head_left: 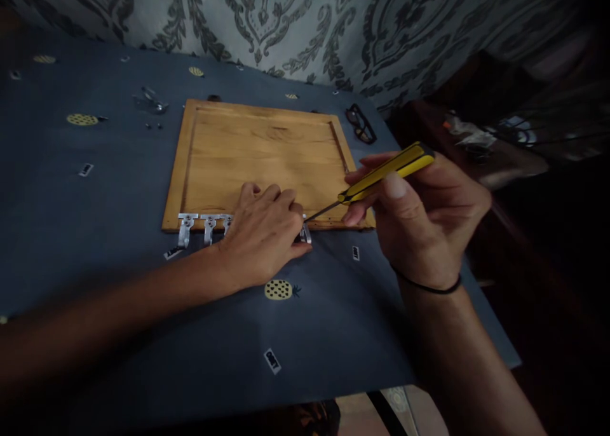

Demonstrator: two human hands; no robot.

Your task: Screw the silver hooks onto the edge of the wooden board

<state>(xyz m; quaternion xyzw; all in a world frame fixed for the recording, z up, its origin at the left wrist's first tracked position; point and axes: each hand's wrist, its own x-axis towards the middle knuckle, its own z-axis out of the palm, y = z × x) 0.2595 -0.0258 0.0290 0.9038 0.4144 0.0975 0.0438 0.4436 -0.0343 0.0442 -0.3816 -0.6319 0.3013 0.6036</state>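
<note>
A wooden panel (267, 150) with a raised frame lies flat on the table. Along its near edge sits a row of silver metal hooks (187, 229), part of it covered by my left hand (264, 232). The thumb and forefinger of that hand close around the rightmost metal hook (306, 234) at the edge. In my right hand (419, 207) is a yellow-and-black screwdriver (386, 172), tilted, its shaft pointing down and left. The screwdriver's tip meets the top of that hook, close to my left fingertips; any screw there is too small to make out.
The table wears a blue cloth (119, 201) with pineapple prints. Loose metal hooks (153, 101) and small screws (153, 126) lie back left. Black-framed glasses (361, 124) rest right of the panel. A patterned wall (267, 16) rises behind; cluttered furniture (476, 143) stands at right.
</note>
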